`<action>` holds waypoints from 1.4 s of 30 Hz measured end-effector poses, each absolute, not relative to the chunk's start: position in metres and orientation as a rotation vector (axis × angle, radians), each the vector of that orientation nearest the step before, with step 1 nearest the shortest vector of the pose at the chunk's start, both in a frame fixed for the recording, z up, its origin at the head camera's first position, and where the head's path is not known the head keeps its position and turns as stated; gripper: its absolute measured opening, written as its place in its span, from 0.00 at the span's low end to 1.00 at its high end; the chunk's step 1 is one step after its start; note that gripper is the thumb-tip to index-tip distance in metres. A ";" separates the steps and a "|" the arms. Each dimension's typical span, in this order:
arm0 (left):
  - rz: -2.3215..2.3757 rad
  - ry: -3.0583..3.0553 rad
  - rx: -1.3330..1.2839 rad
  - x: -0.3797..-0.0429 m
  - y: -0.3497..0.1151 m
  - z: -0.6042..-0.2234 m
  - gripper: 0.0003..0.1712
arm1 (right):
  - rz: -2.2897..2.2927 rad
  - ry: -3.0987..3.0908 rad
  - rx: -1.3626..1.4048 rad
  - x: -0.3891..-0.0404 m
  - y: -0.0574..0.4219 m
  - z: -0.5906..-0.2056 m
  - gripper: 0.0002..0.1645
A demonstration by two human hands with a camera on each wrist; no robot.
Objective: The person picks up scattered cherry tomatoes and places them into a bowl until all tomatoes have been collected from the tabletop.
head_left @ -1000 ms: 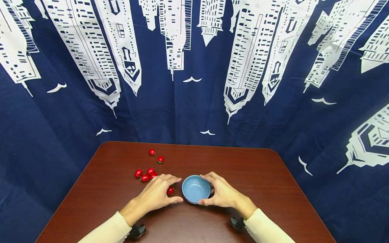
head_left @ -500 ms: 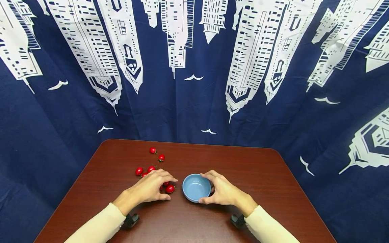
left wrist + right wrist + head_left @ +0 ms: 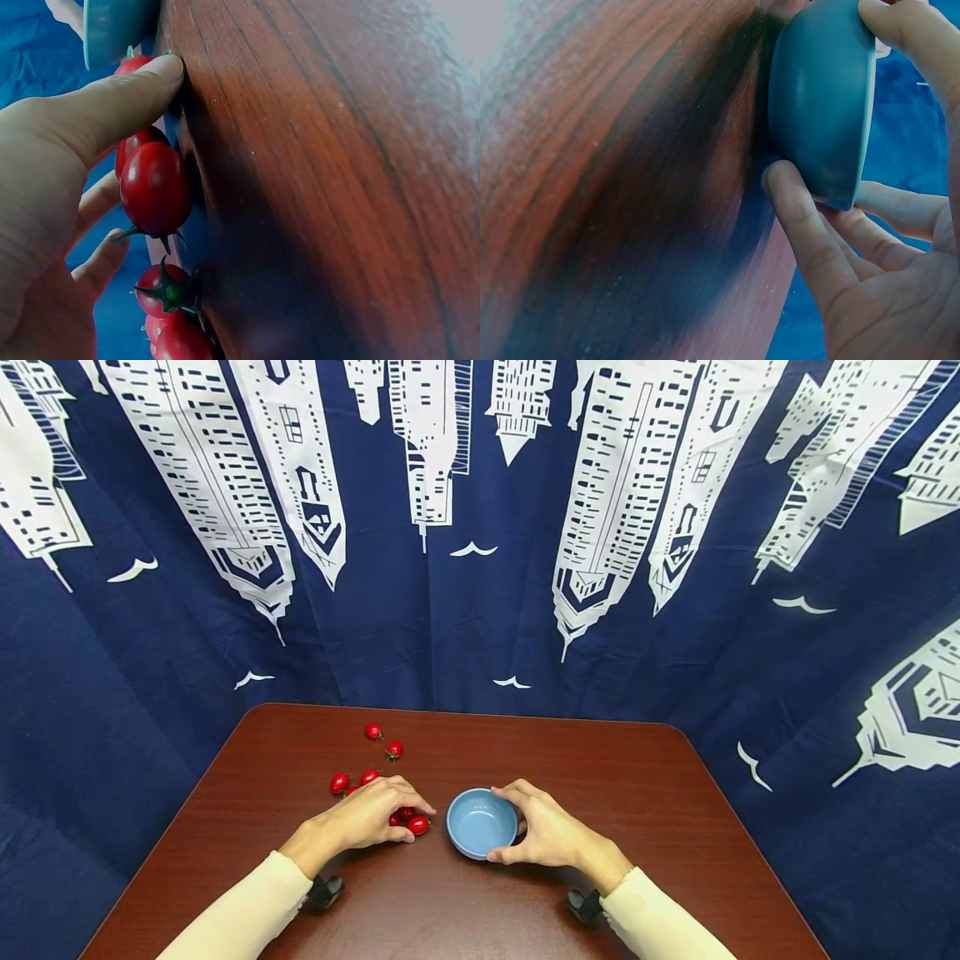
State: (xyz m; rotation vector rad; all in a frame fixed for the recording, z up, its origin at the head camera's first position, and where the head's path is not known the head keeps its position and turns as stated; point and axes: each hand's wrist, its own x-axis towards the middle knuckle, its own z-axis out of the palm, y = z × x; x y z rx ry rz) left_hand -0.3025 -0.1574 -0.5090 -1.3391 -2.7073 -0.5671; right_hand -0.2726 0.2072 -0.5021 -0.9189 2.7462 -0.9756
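Note:
My left hand (image 3: pixel 363 817) arches low over several red cherry tomatoes on the table. Its thumb and fingers stand apart around a cherry tomato (image 3: pixel 417 825) and others partly hidden under the palm. In the left wrist view, the thumb crosses in front of one tomato, while another tomato (image 3: pixel 156 187) with a green stem lies between thumb and fingers; I see no firm pinch. My right hand (image 3: pixel 551 833) holds a small blue bowl (image 3: pixel 480 839) from its right side, thumb at the near rim and fingers around the far side. The bowl stands upright on the table.
Two cherry tomatoes (image 3: pixel 394 749) lie farther back on the brown wooden table (image 3: pixel 600 777). More tomatoes (image 3: pixel 340 783) sit just beyond the left hand. A dark blue curtain (image 3: pixel 480 618) with white building prints hangs behind the table.
My left hand has drawn back left from beside the bowl and come down over the tomatoes, its thumb and fingertips nearer together. The right hand and the bowl have stayed in place.

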 end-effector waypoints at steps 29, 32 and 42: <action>-0.651 -2.606 -1.232 -0.302 -0.136 -0.483 0.20 | -0.993 2.747 -0.970 -0.276 0.205 -0.501 0.62; -0.702 -2.582 -1.227 -0.301 -0.128 -0.478 0.20 | -0.984 2.751 -0.975 -0.276 0.207 -0.502 0.62; -0.751 -2.631 -1.213 -0.300 -0.090 -0.468 0.20 | -0.979 2.734 -0.959 -0.278 0.210 -0.504 0.62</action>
